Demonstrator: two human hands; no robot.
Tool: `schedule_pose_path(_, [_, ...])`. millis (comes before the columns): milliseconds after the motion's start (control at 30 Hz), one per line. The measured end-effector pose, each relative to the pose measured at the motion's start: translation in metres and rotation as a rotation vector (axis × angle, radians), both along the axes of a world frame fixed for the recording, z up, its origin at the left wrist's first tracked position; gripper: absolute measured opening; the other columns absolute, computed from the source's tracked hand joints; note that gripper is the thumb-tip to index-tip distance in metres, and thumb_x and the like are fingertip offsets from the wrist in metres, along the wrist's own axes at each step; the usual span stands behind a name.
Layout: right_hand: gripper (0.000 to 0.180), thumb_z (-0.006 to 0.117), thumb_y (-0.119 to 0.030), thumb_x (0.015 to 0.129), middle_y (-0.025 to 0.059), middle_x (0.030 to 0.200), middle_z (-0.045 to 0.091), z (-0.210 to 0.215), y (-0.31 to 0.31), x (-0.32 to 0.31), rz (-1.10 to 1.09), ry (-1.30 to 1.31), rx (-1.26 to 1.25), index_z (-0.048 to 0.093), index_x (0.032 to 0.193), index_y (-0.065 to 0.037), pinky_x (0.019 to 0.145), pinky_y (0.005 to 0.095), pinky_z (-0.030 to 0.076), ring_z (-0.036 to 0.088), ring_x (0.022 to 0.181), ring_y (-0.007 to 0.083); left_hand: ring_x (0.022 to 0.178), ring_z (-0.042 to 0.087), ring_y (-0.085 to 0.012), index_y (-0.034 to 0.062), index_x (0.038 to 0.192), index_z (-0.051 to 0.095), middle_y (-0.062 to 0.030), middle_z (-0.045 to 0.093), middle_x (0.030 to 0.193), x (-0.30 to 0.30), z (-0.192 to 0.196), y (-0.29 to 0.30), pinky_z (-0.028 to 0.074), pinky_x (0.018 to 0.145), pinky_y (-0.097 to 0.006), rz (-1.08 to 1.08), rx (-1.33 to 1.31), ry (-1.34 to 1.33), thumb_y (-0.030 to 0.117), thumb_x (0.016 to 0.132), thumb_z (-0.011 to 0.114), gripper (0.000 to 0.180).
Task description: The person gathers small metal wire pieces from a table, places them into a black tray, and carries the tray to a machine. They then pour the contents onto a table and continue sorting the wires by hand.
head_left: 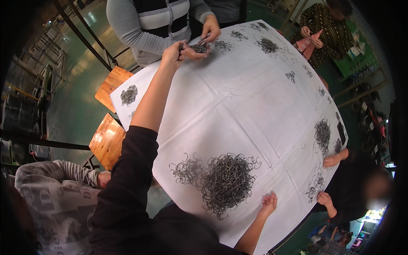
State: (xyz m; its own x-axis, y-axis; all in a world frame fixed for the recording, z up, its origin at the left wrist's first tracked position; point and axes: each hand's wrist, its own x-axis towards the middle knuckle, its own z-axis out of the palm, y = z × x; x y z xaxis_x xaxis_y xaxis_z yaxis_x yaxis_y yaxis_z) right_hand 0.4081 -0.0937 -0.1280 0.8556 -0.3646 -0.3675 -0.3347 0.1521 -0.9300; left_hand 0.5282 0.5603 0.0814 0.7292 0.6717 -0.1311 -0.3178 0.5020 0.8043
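Observation:
My left arm reaches far across the white-covered table (199, 114). At its end my left hand (172, 55) is closed on a few dark curved wire hooks (181, 46). It is beside a co-worker's cupped hand, which holds a bunch of similar hooks (199, 48). Closest to me lies a large heap of dark wire hooks (228, 182), with a looser, thinner cluster (187, 171) at its left. Right of this heap, my right hand (268, 205) rests over the cloth with its fingers loosely bent and nothing visible in it.
A small hook pile (128, 95) lies at the left corner; others (267, 45) (323, 135) dot the far and right edges. Co-workers surround the table, one with hands (326, 199) at the right edge. Wooden stools (108, 141) stand at the left.

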Motion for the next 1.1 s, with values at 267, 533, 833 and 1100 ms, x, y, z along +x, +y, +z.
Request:
schedule_pose_path(267, [0.02,0.058,-0.026,0.092,-0.0035,0.071,0.056,-0.001,0.0,-0.002,-0.011,-0.009,-0.018,0.063,0.105,-0.01,0.051,0.0173,0.039,0.053,0.059,0.0046,0.079,0.065,-0.0345,0.0059,0.097,0.066,-0.0171,0.067,0.082,0.068,0.003,0.011,0.05,0.073,-0.042,0.496,1.265,0.575,0.032,0.09,0.053,0.03])
schedule_pose_path(533, [0.022,0.057,-0.026,0.092,-0.0042,0.069,0.054,0.003,0.003,-0.002,-0.01,-0.002,-0.074,0.062,0.106,-0.01,0.051,0.0187,0.035,0.05,0.059,0.0046,0.09,0.06,-0.0366,0.0056,0.095,0.064,-0.0167,0.063,0.091,0.064,-0.052,0.026,0.048,0.078,-0.045,0.244,1.78,0.573,0.027,0.09,0.053,0.024])
schedule_pose_path(833, [0.027,0.055,-0.026,0.093,-0.004,0.074,0.053,0.015,0.008,0.0,0.065,0.018,-0.171,0.06,0.111,-0.007,0.055,0.0189,0.034,0.049,0.063,0.0054,0.105,0.054,-0.0277,0.0123,0.11,0.063,-0.0065,0.06,0.108,0.046,-0.067,0.02,0.048,0.084,-0.041,0.398,1.96,0.519,0.026,0.083,0.061,0.03])
schedule_pose_path(1100, [0.028,0.054,-0.024,0.092,-0.0037,0.077,0.051,0.02,0.011,0.001,0.058,0.033,-0.179,0.059,0.113,-0.006,0.055,0.0193,0.035,0.048,0.065,0.0065,0.13,0.029,-0.0375,0.0115,0.124,0.052,-0.013,0.043,0.131,0.001,-0.055,0.002,0.021,0.108,-0.053,0.807,1.624,0.219,0.029,0.08,0.067,0.05])
